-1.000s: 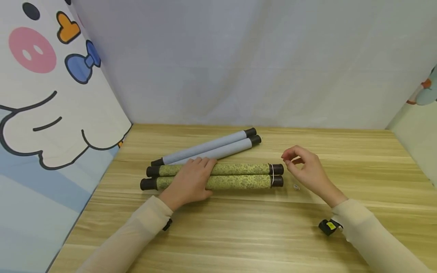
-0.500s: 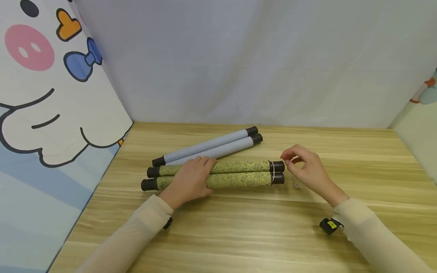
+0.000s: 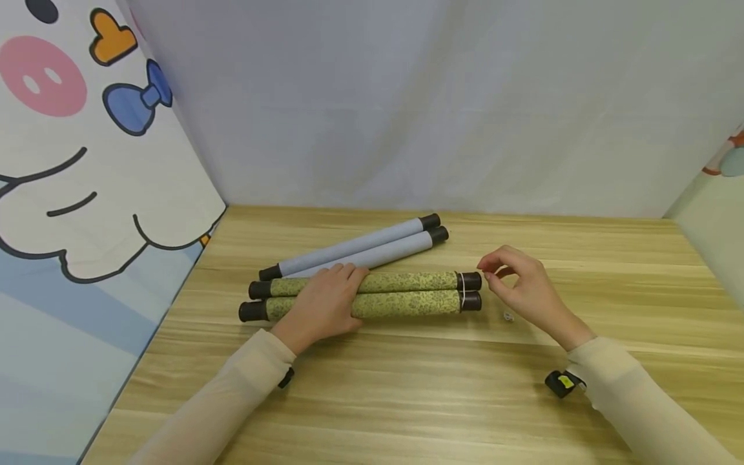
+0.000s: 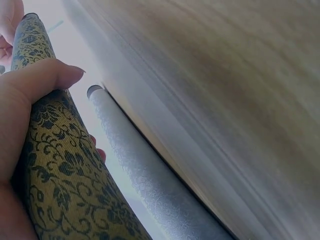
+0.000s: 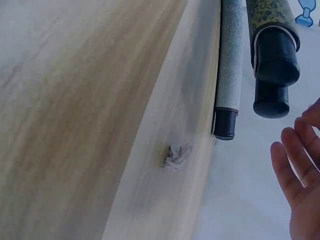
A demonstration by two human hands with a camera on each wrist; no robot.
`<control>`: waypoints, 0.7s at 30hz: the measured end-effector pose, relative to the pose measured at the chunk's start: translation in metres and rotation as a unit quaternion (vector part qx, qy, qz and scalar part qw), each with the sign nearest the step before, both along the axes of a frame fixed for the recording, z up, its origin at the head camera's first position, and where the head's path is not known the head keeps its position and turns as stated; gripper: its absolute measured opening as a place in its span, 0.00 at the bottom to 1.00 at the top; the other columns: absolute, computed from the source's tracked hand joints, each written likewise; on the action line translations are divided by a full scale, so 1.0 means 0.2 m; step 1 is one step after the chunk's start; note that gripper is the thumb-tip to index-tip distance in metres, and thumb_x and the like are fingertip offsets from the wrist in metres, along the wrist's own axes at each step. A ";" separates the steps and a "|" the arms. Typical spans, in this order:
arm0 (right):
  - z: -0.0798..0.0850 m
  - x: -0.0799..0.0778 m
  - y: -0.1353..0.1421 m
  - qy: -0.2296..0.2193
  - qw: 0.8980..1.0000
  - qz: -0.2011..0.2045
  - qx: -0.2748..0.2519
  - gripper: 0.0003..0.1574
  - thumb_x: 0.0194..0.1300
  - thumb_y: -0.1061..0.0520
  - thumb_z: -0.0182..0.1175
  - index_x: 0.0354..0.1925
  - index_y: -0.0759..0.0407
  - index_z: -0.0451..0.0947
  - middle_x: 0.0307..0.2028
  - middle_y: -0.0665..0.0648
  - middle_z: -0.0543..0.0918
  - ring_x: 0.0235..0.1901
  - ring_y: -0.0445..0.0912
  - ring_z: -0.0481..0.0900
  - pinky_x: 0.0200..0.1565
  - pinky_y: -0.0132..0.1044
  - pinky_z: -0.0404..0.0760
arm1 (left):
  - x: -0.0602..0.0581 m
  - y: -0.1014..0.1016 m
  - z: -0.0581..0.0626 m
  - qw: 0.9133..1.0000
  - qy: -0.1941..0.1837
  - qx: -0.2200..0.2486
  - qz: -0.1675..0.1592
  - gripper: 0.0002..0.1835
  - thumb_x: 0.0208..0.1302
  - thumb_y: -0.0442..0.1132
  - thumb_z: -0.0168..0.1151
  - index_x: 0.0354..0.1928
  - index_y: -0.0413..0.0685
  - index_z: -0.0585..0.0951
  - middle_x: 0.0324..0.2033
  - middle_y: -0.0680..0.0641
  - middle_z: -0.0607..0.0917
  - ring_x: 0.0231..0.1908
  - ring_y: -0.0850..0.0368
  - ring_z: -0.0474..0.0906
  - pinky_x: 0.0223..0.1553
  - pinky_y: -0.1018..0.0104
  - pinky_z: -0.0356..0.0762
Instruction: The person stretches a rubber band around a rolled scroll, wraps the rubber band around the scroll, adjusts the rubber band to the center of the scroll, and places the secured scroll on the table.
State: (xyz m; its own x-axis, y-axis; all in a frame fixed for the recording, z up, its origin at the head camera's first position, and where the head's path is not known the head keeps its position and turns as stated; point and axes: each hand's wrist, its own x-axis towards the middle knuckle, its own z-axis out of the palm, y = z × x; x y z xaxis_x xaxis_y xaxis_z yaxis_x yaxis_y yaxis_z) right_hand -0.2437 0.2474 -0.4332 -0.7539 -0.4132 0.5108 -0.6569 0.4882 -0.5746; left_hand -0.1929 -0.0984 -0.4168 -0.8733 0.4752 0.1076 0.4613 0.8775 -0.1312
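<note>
A yellow-green patterned scroll, rolled from both ends into two parallel rolls with black end knobs, is in my left hand. In the left wrist view my thumb curls over one roll, and fingertips show beyond it. The scroll appears raised off the table in the right wrist view. A thin white band loops round the right-hand knobs. Just right of those knobs hovers my right hand, its thumb and index finger bent close together with nothing visible between them. Its other fingers are loosely extended in the right wrist view.
Behind, a blue-grey scroll, also in two rolls with black knobs, lies slantwise on the wooden table. A small tangle of white bands rests below the right hand. A pale curtain closes off the back.
Between the frames the right end of the yellow-green scroll rises slightly, then settles a little left. Both hands stay almost where they were; the whole view shifts a little.
</note>
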 end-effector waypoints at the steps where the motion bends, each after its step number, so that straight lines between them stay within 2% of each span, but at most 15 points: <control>1: 0.00 0.00 0.00 0.001 1.000 0.000 0.001 0.14 0.60 0.73 0.62 0.40 0.58 0.82 0.36 0.55 0.84 0.36 0.30 0.76 0.37 0.31 0.83 | 0.00 0.00 0.00 1.000 0.001 0.002 0.000 0.46 0.43 0.59 0.79 0.62 0.46 0.73 0.48 0.47 0.82 0.46 0.51 0.80 0.46 0.55 0.82; 5: 0.00 0.00 0.00 0.004 1.000 0.001 0.008 0.14 0.60 0.73 0.62 0.40 0.59 0.82 0.36 0.55 0.84 0.36 0.31 0.76 0.37 0.34 0.84 | 0.00 -0.01 0.00 1.000 0.002 0.004 -0.001 0.45 0.43 0.59 0.78 0.62 0.46 0.73 0.48 0.47 0.82 0.46 0.51 0.80 0.46 0.55 0.82; 9: 0.01 -0.01 0.00 0.029 0.999 0.024 0.036 0.16 0.57 0.73 0.65 0.40 0.56 0.84 0.39 0.51 0.83 0.39 0.37 0.78 0.39 0.30 0.82 | 0.00 -0.01 0.00 1.000 0.001 0.002 -0.001 0.45 0.43 0.60 0.78 0.62 0.46 0.73 0.48 0.47 0.82 0.46 0.51 0.80 0.46 0.55 0.82; 12: 0.02 -0.01 -0.01 0.080 0.992 0.061 0.073 0.19 0.53 0.72 0.70 0.40 0.52 0.87 0.42 0.52 0.81 0.43 0.44 0.77 0.40 0.31 0.78 | 0.00 -0.01 0.01 1.000 0.001 -0.001 -0.001 0.45 0.44 0.60 0.78 0.62 0.46 0.73 0.48 0.47 0.82 0.46 0.51 0.80 0.46 0.55 0.82; 16: 0.03 -0.02 -0.03 0.144 0.980 0.100 0.099 0.21 0.46 0.71 0.74 0.36 0.48 0.89 0.43 0.55 0.81 0.44 0.47 0.75 0.38 0.35 0.77 | 0.00 -0.01 0.01 1.000 0.003 -0.008 -0.004 0.46 0.43 0.60 0.78 0.63 0.47 0.73 0.49 0.47 0.82 0.46 0.52 0.80 0.46 0.56 0.82; 21: 0.03 -0.01 -0.06 0.158 0.974 0.123 0.108 0.16 0.45 0.69 0.75 0.31 0.51 0.85 0.40 0.53 0.81 0.42 0.45 0.74 0.37 0.33 0.77 | 0.02 -0.01 0.01 1.000 -0.014 0.003 -0.010 0.47 0.44 0.59 0.79 0.65 0.48 0.73 0.54 0.46 0.82 0.51 0.50 0.80 0.50 0.54 0.82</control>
